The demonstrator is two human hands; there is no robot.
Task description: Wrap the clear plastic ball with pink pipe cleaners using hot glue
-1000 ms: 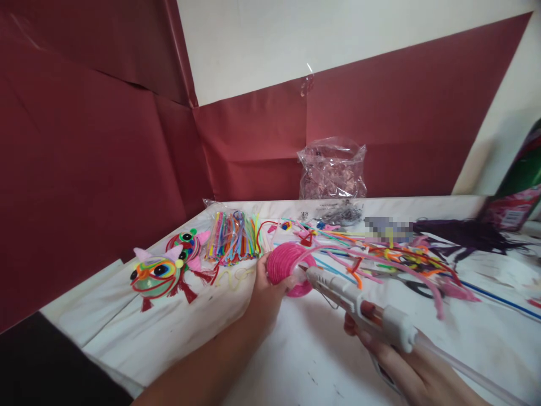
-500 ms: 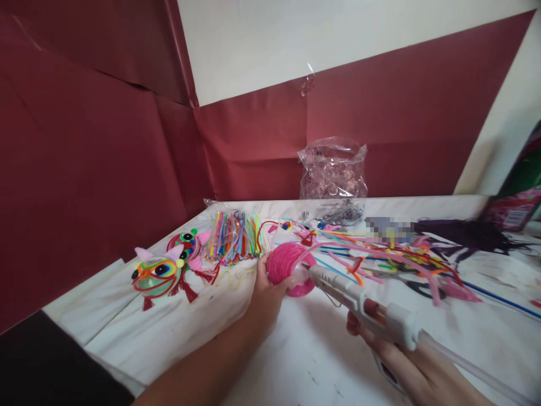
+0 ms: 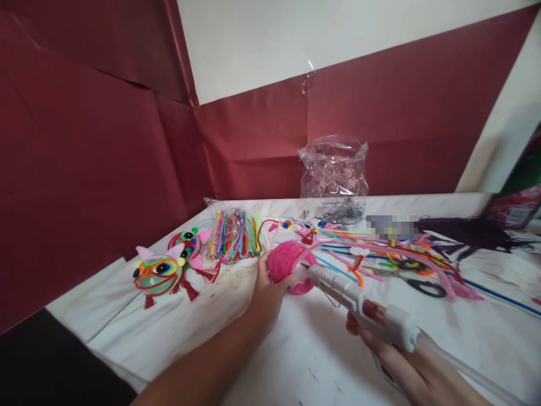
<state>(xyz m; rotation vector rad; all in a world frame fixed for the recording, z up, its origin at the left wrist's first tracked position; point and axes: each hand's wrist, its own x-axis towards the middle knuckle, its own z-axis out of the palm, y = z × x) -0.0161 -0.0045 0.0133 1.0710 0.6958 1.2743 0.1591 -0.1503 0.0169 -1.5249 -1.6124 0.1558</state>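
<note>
A round ball wrapped in pink pipe cleaner point(image 3: 289, 260) is held up over the table by my left hand point(image 3: 273, 279), with the thumb across its front. A pale, unwrapped patch shows on the side facing my other hand. My right hand point(image 3: 380, 332) grips a white hot glue gun point(image 3: 350, 290), its nozzle at that patch; whether it touches I cannot tell. A long glue stick point(image 3: 469, 369) sticks out of the gun's rear. From the ball a loose pink pipe cleaner strand point(image 3: 380, 246) arches off to the right.
Two colourful animal-head ornaments point(image 3: 157, 274) with red tassels stand at the left. Behind my left hand lies a bundle of coloured pipe cleaners point(image 3: 236, 237). Scissors point(image 3: 426, 287) and scattered pipe cleaners cover the right side. A clear plastic bag point(image 3: 333, 169) stands at the back.
The loose pink strand's free end has swung a little to the right, and more of the scissors shows. Both hands keep nearly the same position.
</note>
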